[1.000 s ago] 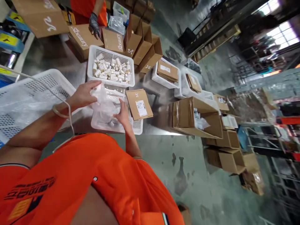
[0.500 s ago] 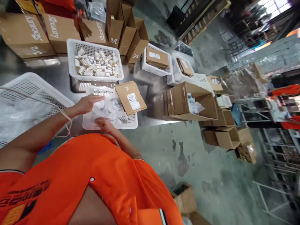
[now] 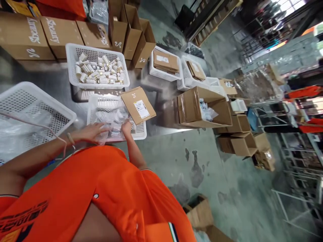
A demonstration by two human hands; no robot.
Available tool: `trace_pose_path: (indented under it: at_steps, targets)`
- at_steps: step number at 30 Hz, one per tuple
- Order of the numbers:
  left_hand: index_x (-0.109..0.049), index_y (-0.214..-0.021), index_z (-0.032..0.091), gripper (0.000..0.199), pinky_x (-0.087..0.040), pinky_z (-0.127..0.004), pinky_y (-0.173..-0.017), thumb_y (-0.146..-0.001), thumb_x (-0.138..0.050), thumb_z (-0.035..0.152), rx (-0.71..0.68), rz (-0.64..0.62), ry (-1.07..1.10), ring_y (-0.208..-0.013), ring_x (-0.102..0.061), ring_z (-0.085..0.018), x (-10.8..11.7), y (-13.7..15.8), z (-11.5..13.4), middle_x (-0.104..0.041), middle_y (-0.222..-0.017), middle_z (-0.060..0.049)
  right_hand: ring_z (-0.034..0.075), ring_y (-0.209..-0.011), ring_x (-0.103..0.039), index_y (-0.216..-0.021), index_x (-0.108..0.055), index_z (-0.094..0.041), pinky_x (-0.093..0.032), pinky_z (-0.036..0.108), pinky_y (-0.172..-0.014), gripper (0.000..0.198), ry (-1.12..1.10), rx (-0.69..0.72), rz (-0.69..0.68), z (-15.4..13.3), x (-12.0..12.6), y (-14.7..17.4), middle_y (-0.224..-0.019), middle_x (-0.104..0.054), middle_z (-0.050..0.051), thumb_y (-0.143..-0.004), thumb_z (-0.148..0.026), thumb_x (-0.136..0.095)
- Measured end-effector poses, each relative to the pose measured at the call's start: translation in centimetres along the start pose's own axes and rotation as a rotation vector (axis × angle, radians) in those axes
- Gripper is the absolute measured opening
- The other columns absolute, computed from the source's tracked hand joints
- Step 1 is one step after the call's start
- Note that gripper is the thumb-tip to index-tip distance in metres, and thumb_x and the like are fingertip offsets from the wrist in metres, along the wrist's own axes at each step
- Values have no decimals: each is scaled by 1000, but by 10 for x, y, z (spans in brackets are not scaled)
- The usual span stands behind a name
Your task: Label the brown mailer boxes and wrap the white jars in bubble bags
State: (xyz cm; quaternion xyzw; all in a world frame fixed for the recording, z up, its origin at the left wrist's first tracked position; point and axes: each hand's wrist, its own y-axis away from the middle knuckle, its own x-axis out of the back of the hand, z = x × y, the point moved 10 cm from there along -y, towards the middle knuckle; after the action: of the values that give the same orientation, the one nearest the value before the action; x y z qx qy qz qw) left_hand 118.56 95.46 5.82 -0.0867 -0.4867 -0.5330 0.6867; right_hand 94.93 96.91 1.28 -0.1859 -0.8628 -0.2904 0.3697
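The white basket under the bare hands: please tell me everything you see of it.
The white, rectangular, plastic-looking basket has rounded corners, a smooth rim and small holes. It sits upright near the edge of the grey metal table. Crumpled clear plastic packaging lies inside, hiding much of its floor. Flat brown cardboard pieces with a white label lie slanted across its right end. The left hand and right hand are at the packaging; whether they touch the basket is unclear.
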Motion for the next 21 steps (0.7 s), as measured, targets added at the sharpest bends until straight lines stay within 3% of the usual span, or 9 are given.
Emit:
trace_pose_path:
  at_steps: [4, 6, 9, 12, 14, 17, 21]
  targets:
    - [-83, -144, 23, 48, -62, -45, -106, -102, -66, 7, 114, 54, -63, -144, -68, -39, -3, -8, -3, -71, -158, -20, 27, -107, -77, -107, -79, -9, -60, 38, -108, 20, 36, 27, -45, 13, 1, 30, -107, -81, 17, -94, -4, -65]
    - [-83, -132, 16, 41, -61, -43, -101, -106, -54, 2, 148, 116, -71, -134, -69, -35, 3, -15, -3, -75, -145, -20, 26, -103, -76, -95, -76, -16, -61, 37, -105, 9, 19, 49, -97, 22, 4, 43, -101, -80, 13, -90, -8, -74]
    - [-79, -119, 12, 34, -58, -42, -96, -112, -47, 4, 129, 167, -78, -125, -65, -33, 10, -24, 5, -74, -134, -20, 25, -94, -75, -83, -69, -23, -63, 36, -98, 15, -38, 44, -133, 42, 27, 48, -86, -75, 3, -85, -20, -84]
    - [-74, -108, 13, 31, -54, -39, -89, -112, -46, 1, 75, 187, -91, -115, -61, -30, 16, -30, 17, -73, -121, -16, 23, -91, -74, -88, -65, -26, -64, 34, -95, 16, -344, -165, 65, 79, 75, 38, -78, -69, -2, -86, -24, -81]
    - [-72, -107, 12, 32, -53, -38, -88, -113, -43, 1, 97, 226, -114, -113, -58, -29, 25, -33, 17, -71, -117, -16, 21, -89, -74, -89, -62, -26, -64, 32, -90, 17, -641, -315, 165, 95, 90, 28, -78, -68, -3, -87, -24, -79]
    - [-72, -109, 12, 38, -53, -40, -96, -119, -36, 6, 165, 341, -118, -118, -58, -29, 47, -39, 10, -69, -117, -17, 19, -85, -75, -93, -63, -25, -65, 30, -81, 10, -872, -384, 145, 82, 81, 1, -79, -71, -1, -95, -29, -72]
    - [-72, -108, 15, 38, -55, -44, -98, -119, -35, 11, 185, 411, -80, -123, -58, -32, 62, -46, 7, -66, -114, -17, 19, -94, -79, -108, -66, -25, -69, 33, -85, 12, -1075, -449, 194, 60, 63, -25, -86, -77, -2, -97, -24, -65]
